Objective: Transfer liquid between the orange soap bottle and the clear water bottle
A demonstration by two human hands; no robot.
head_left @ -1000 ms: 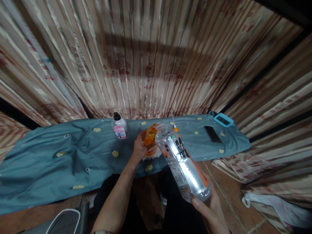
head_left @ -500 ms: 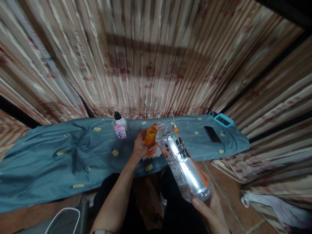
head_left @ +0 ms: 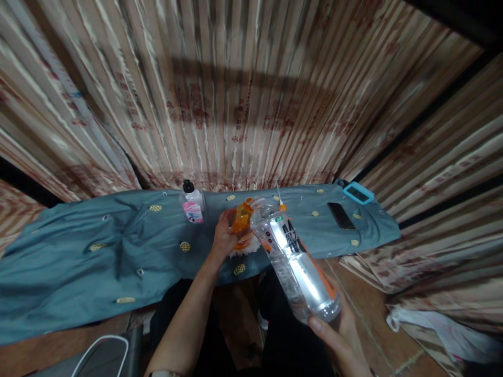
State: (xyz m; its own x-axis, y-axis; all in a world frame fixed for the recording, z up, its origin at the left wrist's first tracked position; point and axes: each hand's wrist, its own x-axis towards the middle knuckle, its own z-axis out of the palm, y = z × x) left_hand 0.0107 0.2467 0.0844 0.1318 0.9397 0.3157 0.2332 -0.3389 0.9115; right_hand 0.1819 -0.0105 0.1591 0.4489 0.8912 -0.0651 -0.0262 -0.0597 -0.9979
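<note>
My right hand [head_left: 341, 335] grips the base of a large clear plastic bottle [head_left: 294, 262] with an orange and black label. The bottle is tilted forward, its mouth over a small orange container [head_left: 242, 220]. My left hand [head_left: 222, 238] holds that orange container from the left, on a blue-grey cloth [head_left: 118, 251] spread over a table. A light rag or paper [head_left: 243, 246] lies under the orange container.
A small clear bottle with a black cap and pink label [head_left: 192, 204] stands left of my hands. A dark phone [head_left: 340, 215] and a blue-framed device [head_left: 357, 193] lie at the cloth's right end. Striped curtains [head_left: 251, 94] hang behind. A white cable [head_left: 98, 351] runs at lower left.
</note>
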